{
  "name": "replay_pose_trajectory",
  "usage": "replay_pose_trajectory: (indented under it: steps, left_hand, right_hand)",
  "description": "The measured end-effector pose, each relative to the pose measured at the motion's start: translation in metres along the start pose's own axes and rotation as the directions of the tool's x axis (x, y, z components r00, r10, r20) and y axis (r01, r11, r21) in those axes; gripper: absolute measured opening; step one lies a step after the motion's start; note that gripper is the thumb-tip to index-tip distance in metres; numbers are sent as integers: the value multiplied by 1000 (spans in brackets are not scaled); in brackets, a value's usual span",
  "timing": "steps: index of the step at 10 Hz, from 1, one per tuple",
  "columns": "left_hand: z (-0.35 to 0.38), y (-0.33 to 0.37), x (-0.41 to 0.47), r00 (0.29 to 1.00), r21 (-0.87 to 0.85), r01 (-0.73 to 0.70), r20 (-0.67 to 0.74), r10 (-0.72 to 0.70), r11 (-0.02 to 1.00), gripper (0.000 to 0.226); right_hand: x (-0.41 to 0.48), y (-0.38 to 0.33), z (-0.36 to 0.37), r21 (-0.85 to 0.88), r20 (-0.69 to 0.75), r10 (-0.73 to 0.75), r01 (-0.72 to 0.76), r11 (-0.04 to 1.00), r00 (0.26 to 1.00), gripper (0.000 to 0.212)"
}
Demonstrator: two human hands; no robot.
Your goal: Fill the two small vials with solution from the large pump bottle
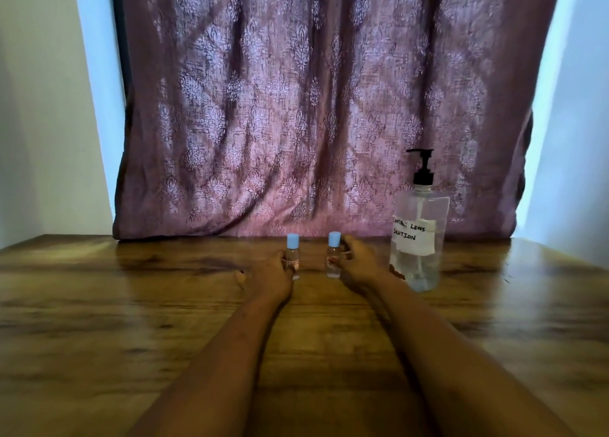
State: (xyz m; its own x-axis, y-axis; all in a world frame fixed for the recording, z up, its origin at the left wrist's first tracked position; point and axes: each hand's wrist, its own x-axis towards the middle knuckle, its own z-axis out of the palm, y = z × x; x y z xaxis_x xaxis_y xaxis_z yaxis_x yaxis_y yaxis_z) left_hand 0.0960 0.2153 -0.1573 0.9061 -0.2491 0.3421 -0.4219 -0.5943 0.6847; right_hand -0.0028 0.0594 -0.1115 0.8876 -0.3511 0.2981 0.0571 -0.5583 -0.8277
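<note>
Two small clear vials with light blue caps stand upright near the back of the wooden table [131, 321]. My left hand [268, 276] is wrapped around the left vial [293, 250]. My right hand [357, 263] has its fingers curled against the right side of the right vial [333, 255]. Both caps are on. To the right stands the large clear pump bottle [418, 238] with a black pump head and a white handwritten label reading "contact lens solution"; it holds liquid in its lower part. Neither hand touches it.
A patterned mauve curtain [313, 107] hangs right behind the table's back edge. Pale walls flank it on both sides. Both forearms stretch across the middle of the table.
</note>
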Motion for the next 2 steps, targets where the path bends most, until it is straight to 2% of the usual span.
replay_pose_trajectory:
  steps: [1, 2]
  left_hand:
    - [-1, 1, -1, 1000, 5, 5, 4, -5, 1000, 24]
    - [-8, 3, -4, 998, 60, 38, -44, -36, 997, 44]
  right_hand:
    - [-5, 0, 0, 4, 12, 2, -2, 1000, 1000, 51]
    - [-13, -6, -2, 214, 38, 32, -39, 976, 999, 78]
